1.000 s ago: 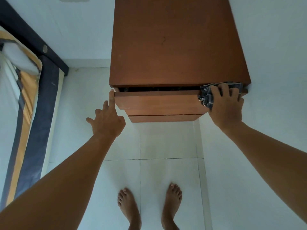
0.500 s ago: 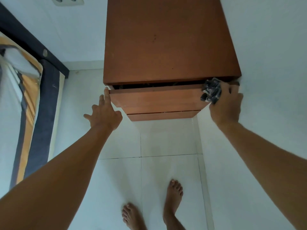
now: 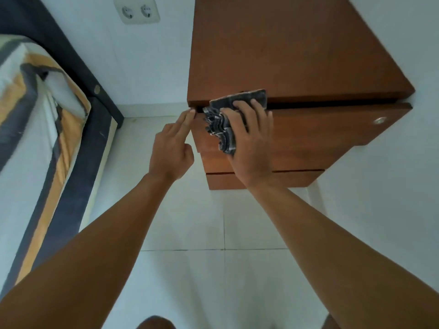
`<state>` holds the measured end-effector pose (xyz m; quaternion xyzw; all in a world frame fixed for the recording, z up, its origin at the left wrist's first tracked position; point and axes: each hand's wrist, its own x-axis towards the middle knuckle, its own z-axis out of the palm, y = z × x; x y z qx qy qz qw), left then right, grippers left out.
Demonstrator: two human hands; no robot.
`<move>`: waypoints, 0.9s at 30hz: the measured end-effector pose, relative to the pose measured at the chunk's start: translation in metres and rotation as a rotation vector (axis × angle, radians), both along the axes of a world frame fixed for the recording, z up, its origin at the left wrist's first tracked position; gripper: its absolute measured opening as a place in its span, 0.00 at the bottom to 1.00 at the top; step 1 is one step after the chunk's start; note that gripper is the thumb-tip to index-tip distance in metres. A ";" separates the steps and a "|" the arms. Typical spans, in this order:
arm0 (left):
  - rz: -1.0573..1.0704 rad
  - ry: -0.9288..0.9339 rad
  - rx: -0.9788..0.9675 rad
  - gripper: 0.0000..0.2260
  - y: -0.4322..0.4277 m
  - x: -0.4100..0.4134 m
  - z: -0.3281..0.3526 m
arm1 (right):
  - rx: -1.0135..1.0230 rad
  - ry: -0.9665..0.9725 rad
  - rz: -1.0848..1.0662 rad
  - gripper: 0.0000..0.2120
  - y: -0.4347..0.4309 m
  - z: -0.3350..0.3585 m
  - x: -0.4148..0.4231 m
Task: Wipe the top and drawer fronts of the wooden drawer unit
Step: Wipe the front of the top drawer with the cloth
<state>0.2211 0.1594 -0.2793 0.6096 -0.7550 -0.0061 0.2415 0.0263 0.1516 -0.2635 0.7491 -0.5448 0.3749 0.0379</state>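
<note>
The right hand [image 3: 249,141] presses a cloth [image 3: 228,119] flat at the top drawer's [image 3: 320,129] left end; unwiped front stretches rightward. The left hand [image 3: 171,148] is empty.

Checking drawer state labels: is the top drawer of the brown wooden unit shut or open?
Slightly open. The brown wooden top drawer front juts forward of the unit's top panel, with a dark gap between them.

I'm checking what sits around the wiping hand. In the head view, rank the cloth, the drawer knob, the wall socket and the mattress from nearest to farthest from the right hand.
1. Cloth: under the right hand, pressed on the top drawer's left end.
2. Drawer knob: right end of the same drawer front.
3. Wall socket: up on the wall, left of the unit.
4. Mattress: far left, along the floor.
</note>
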 end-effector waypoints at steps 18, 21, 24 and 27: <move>-0.057 0.150 -0.392 0.34 -0.025 0.002 -0.052 | -0.345 0.244 -0.100 0.36 -0.053 -0.164 0.066; -0.053 0.148 -0.395 0.32 -0.019 0.002 -0.051 | -0.379 0.248 -0.094 0.33 -0.057 -0.171 0.062; -0.015 0.130 -0.386 0.31 -0.006 0.018 -0.059 | -0.394 0.280 -0.035 0.31 -0.049 -0.183 0.068; 0.024 0.172 -0.405 0.30 -0.006 0.020 -0.062 | -0.420 0.271 -0.020 0.32 -0.054 -0.186 0.058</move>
